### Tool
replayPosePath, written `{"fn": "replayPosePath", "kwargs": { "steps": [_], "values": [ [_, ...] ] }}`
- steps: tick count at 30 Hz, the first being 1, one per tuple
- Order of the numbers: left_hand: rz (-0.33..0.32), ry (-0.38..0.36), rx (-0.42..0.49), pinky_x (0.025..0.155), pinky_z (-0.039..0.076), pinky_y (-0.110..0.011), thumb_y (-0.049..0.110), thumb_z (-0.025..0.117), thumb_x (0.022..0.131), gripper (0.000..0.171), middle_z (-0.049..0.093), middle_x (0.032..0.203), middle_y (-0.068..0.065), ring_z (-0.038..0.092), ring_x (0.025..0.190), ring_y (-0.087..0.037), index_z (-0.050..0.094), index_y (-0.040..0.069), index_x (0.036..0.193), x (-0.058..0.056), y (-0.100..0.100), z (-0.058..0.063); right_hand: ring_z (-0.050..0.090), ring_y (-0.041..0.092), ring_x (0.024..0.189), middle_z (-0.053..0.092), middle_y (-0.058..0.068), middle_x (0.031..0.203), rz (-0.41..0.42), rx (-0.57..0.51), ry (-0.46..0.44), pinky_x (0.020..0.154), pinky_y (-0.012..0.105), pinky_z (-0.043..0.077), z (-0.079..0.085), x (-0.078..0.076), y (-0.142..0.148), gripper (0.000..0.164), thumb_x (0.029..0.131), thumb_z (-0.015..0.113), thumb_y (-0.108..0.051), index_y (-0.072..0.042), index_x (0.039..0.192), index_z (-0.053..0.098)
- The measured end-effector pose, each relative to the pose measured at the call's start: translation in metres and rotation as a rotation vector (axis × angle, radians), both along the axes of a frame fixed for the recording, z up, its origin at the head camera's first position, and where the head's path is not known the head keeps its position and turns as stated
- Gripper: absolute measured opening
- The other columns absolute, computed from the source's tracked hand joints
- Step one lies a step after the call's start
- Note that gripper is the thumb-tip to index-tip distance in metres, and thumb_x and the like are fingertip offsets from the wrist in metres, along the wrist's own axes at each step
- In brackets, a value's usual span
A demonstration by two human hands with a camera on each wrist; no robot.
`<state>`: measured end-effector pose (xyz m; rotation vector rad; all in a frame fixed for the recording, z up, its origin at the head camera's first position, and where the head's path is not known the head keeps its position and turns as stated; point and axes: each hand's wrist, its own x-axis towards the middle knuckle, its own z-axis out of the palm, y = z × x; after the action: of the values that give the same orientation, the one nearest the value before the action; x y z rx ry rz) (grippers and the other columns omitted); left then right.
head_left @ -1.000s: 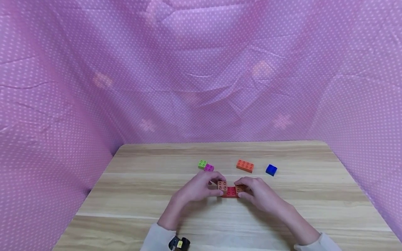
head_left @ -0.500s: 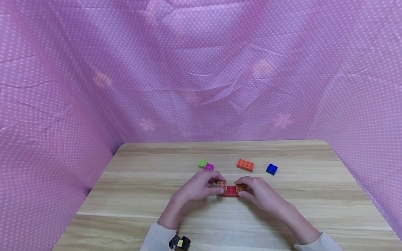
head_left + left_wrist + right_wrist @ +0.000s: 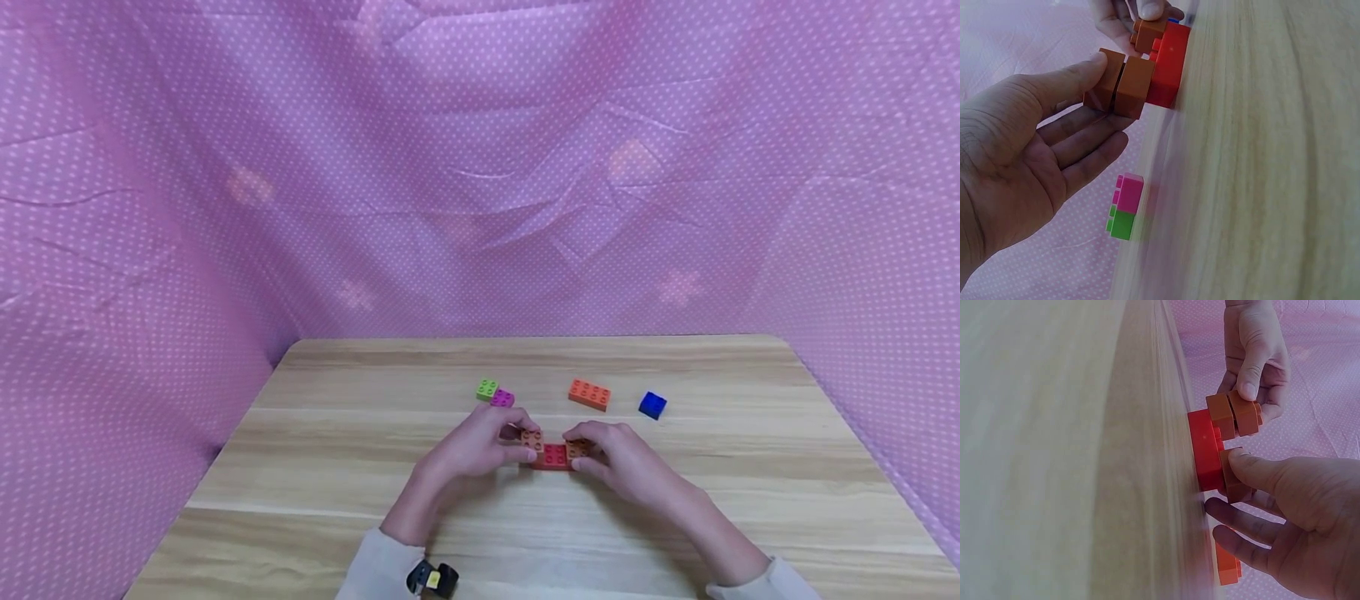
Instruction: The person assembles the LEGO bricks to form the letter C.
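A long red brick (image 3: 555,456) lies on the table between both hands. On its left end two brown bricks are stacked; a thin dark seam shows between the lower brown brick (image 3: 1134,87) and the upper brown brick (image 3: 1105,78) in the left wrist view. My left hand (image 3: 474,443) pinches the upper one between thumb and fingers. Another brown brick (image 3: 1235,478) sits on the red brick's right end, and my right hand (image 3: 624,462) pinches it with the thumb on its near side. Red studs show between the brown bricks.
Behind the hands lie a green brick (image 3: 487,389) beside a magenta brick (image 3: 503,398), a long orange brick (image 3: 589,394) and a blue brick (image 3: 652,405). A pink dotted cloth (image 3: 480,208) hangs around the wooden table (image 3: 360,375).
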<state>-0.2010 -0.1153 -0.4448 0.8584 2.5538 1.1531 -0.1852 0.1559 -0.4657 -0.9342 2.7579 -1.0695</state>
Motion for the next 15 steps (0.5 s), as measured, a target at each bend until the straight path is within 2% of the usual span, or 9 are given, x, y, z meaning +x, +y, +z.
{"fn": "replayPosePath", "kwargs": {
  "steps": [15],
  "values": [
    [0.047,0.005,-0.037,0.086,0.057,-0.022,0.024,0.083,0.093,0.025,0.074,0.103,0.017,0.067,0.094,0.0,0.078,0.021,0.118,0.0031,0.0007,0.0039,0.073,0.022,0.111,0.076,0.005,0.123,0.007,-0.004,-0.008,0.093,0.038,0.062,0.0007,0.0012,-0.001,0.032,0.095,0.079,-0.009,-0.006,0.126,0.073]
  ]
}}
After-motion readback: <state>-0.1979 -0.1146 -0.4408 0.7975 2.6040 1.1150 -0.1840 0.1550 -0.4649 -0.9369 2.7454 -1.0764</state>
